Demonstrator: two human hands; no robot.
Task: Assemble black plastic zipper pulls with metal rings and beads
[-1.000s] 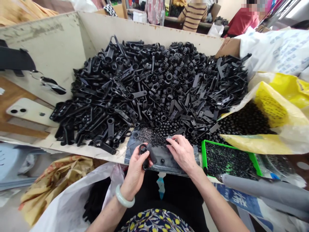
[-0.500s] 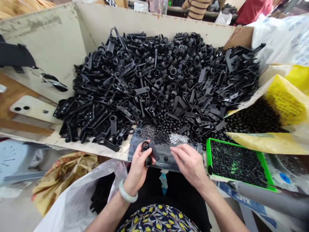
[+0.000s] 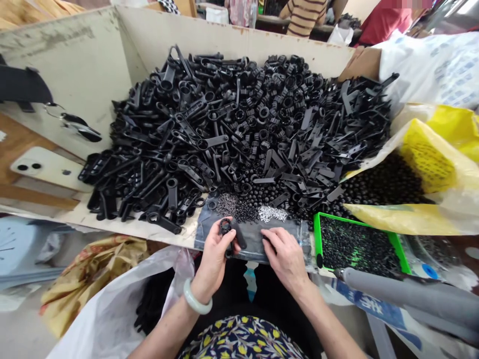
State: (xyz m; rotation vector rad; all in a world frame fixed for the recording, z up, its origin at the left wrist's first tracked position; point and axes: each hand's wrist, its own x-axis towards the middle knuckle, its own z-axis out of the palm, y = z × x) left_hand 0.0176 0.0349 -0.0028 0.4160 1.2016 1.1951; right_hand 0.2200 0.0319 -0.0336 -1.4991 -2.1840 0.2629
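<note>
Left hand (image 3: 215, 252) grips a lever (image 3: 234, 233); right hand (image 3: 285, 253), at its 3 o'clock, rests loosely spread on the mat (image 3: 251, 243). Pins (image 3: 272, 213) at 12 would need a fine pinch.

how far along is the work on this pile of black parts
Done: dark pieces lie in the white bag by the lap, possibly finished ones. In hand: the left hand grips one black part. The right hand rests on the mat near the silver pins. Left: the big heap fills the bin, so most seems undone.
</note>
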